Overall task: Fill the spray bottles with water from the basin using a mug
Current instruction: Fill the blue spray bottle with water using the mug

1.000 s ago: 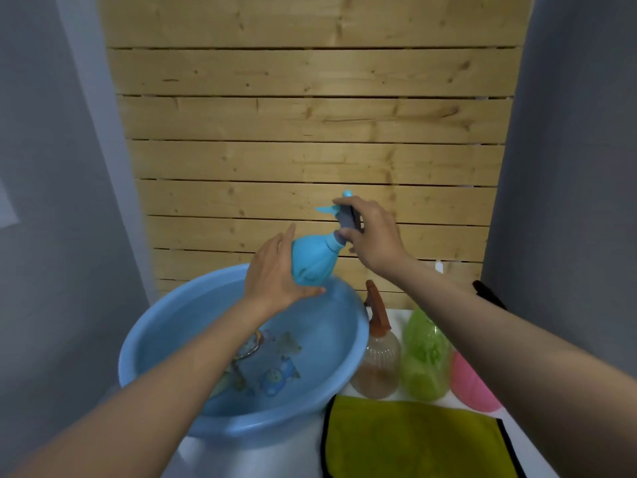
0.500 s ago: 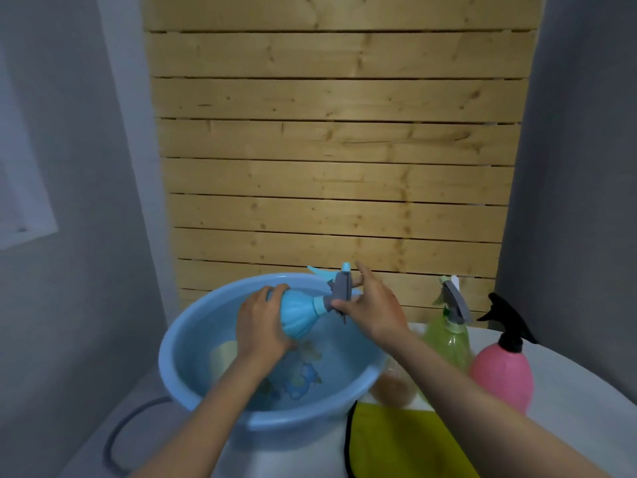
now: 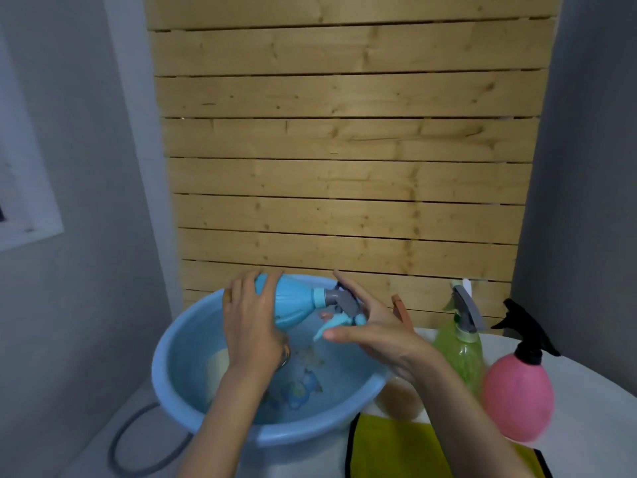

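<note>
While your left hand [image 3: 251,326] wraps its fingers round the rounded body of the blue spray bottle [image 3: 296,305], your right hand [image 3: 372,326] holds the bottle's grey trigger head between thumb and fairly straight fingers. You have the bottle lying on its side, neck pointing right, with the pale blue lever hanging down towards the water. It sits in the air above the far half of the light blue basin [image 3: 179,391], clear of the rim.

Water fills the bottom of the basin, and a cartoon print shows through it. A pale shape lies under the water to the left of your left forearm; you cannot tell what it is from here.

To the right of the basin three more bottles stand upright on the white surface [image 3: 586,381]. Closest to the basin is the amber bottle [image 3: 400,398], largely hidden behind your right forearm. Next comes the green bottle [image 3: 458,357] with a grey head, then the pink bottle [image 3: 517,398] with a black head. A yellow cloth [image 3: 396,446] with a dark edge lies flat on the near side of them, just beside the basin. Behind everything runs the wooden slat wall [image 3: 344,167].
</note>
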